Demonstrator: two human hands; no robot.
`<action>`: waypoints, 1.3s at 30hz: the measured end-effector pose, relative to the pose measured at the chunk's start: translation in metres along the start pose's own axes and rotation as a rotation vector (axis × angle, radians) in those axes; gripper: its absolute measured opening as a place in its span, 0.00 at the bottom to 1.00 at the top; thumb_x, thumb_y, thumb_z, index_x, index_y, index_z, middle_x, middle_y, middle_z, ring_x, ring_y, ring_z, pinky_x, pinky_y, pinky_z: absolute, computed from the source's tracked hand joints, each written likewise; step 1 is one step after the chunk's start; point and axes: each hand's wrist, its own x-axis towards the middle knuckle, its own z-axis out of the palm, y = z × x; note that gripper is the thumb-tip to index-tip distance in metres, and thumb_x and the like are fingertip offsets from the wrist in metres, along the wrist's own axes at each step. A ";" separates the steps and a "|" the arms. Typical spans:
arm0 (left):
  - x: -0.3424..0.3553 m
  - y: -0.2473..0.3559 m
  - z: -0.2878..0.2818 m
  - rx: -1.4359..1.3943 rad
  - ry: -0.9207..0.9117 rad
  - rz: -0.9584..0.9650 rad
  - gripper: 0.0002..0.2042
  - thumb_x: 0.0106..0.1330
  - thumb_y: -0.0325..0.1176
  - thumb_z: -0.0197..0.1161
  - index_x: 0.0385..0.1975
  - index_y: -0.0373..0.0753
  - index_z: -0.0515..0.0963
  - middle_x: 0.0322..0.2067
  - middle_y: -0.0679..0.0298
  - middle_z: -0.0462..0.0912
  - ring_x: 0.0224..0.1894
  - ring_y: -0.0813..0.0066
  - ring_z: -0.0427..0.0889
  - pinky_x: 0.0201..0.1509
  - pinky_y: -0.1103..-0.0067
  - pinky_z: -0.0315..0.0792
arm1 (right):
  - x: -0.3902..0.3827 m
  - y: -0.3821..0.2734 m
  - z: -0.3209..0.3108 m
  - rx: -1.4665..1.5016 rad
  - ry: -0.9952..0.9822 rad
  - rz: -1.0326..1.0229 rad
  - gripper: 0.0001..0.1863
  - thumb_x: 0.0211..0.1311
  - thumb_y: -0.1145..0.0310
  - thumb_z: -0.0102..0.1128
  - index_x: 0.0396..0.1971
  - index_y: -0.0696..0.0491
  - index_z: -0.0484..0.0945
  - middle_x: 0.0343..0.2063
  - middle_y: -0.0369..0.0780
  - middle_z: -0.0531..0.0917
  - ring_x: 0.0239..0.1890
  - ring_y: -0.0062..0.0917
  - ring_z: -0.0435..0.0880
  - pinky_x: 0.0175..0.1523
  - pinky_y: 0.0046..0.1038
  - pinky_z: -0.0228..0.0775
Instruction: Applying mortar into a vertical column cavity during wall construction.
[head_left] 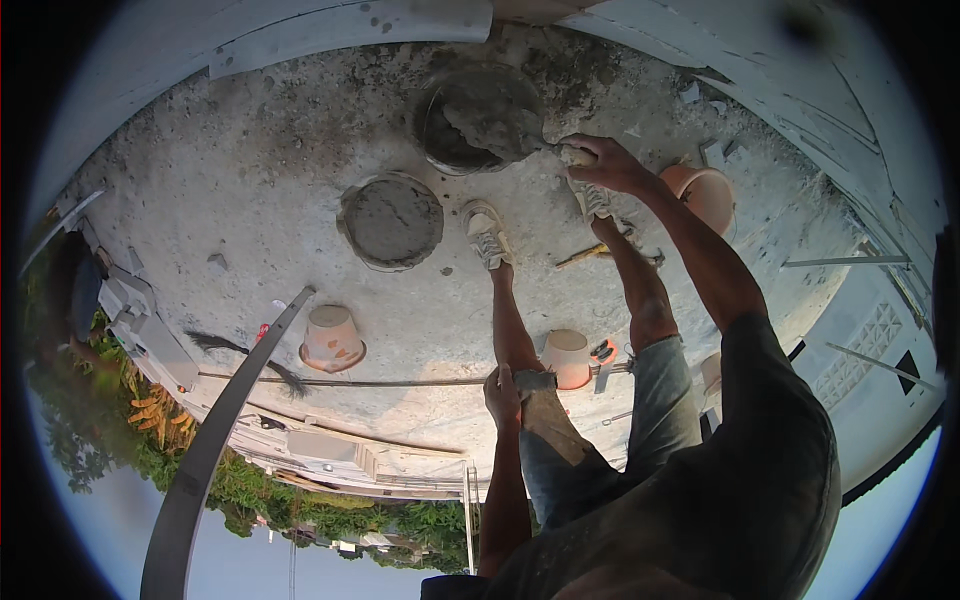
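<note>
My right hand is shut on the handle of a trowel whose blade carries a lump of grey mortar. The blade hangs over a dark round bucket of wet mortar on the concrete slab. My left hand rests at my left knee and grips a small grey flat piece; I cannot tell what it is. My two feet in pale shoes stand just in front of the bucket.
A second round pan filled with mortar sits left of my feet. Orange pots stand about. A hammer, a dark brush and a long thin rod lie on the slab. A dark curved beam crosses the slab's edge, with trees beyond.
</note>
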 end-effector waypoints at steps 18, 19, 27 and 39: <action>-0.016 0.123 -0.181 -0.006 0.014 0.612 0.18 0.64 0.44 0.63 0.44 0.36 0.82 0.47 0.50 0.82 0.53 0.53 0.78 0.58 0.66 0.70 | -0.542 -0.439 -0.173 -0.506 0.236 -0.170 0.31 0.43 0.60 0.71 0.51 0.55 0.77 0.35 0.45 0.85 0.36 0.38 0.86 0.46 0.36 0.77; -0.013 0.134 -0.185 -0.010 0.016 0.625 0.18 0.64 0.44 0.63 0.44 0.36 0.82 0.47 0.50 0.82 0.53 0.53 0.78 0.58 0.66 0.70 | -0.558 -0.457 -0.182 -0.510 0.248 -0.176 0.31 0.43 0.60 0.71 0.51 0.55 0.77 0.35 0.45 0.85 0.36 0.38 0.86 0.46 0.36 0.77; -0.048 0.186 -0.161 -0.279 0.026 0.340 0.19 0.64 0.46 0.63 0.45 0.37 0.81 0.46 0.55 0.82 0.48 0.61 0.79 0.54 0.69 0.71 | -0.564 -0.553 -0.275 -0.289 0.092 -0.282 0.32 0.46 0.60 0.69 0.50 0.65 0.76 0.26 0.43 0.83 0.19 0.23 0.82 0.23 0.23 0.73; -0.059 0.114 -0.060 -0.105 -0.040 0.316 0.32 0.63 0.55 0.63 0.61 0.40 0.72 0.61 0.51 0.72 0.56 0.52 0.76 0.48 0.50 0.75 | -0.467 -0.540 -0.361 -0.228 0.037 -0.334 0.28 0.62 0.54 0.60 0.54 0.60 0.74 0.20 0.35 0.79 0.16 0.16 0.77 0.21 0.19 0.69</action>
